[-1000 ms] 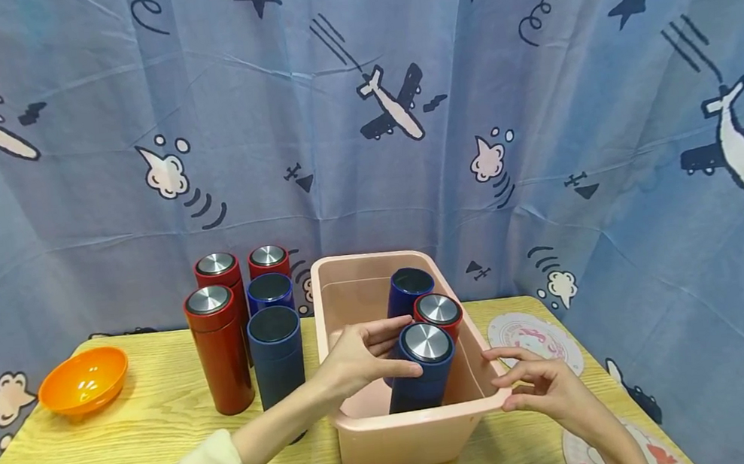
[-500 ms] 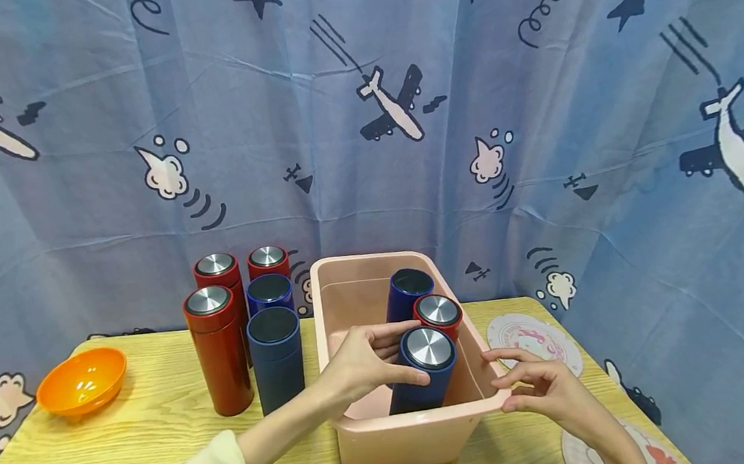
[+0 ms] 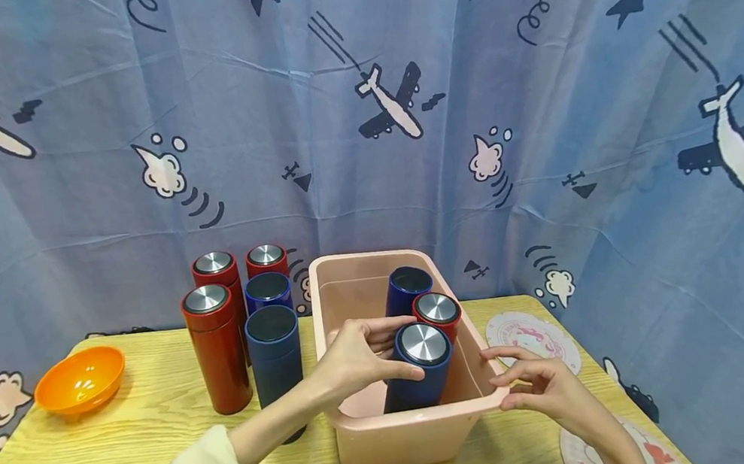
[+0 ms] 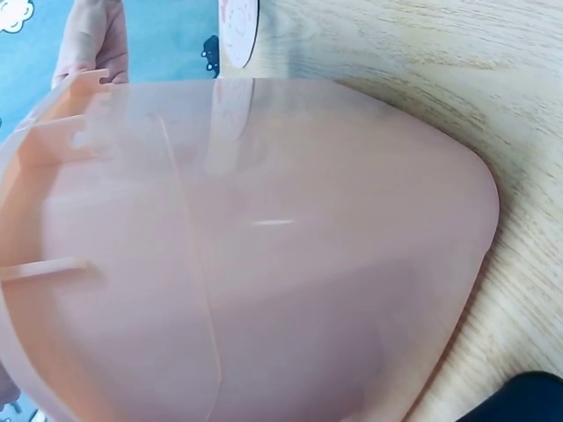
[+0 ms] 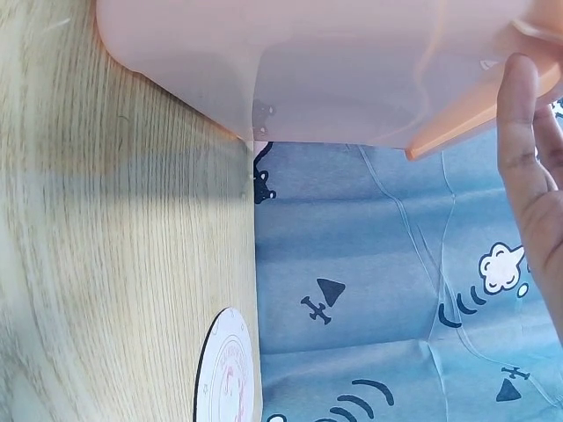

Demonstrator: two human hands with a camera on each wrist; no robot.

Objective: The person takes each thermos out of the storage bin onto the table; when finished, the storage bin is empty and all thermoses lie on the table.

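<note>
In the head view, a pink bin (image 3: 401, 441) stands at the middle of the table. Inside it, my left hand (image 3: 353, 362) holds the upper part of a blue thermos (image 3: 419, 389) with a silver lid, thumb on the near side and fingers behind. That thermos leans a little. Right behind it are a red thermos (image 3: 446, 324) with a silver lid and a blue thermos (image 3: 398, 303) with a dark lid. My right hand (image 3: 545, 389) pinches the bin's near right rim, thumb below. The right wrist view shows its fingers (image 5: 519, 132) at the rim; the bin's wall (image 4: 299, 220) fills the left wrist view.
Left of the bin stand a front red thermos (image 3: 221, 369), two more red ones behind, a blue thermos (image 3: 269, 299) and a dark blue thermos (image 3: 277, 367). An orange bowl (image 3: 81, 383) sits far left. Round printed discs (image 3: 536, 339) lie at the right; a curtain hangs behind.
The held blue thermos dips slightly, then shifts a little left and up with my left hand. My right hand stays on the bin's rim.
</note>
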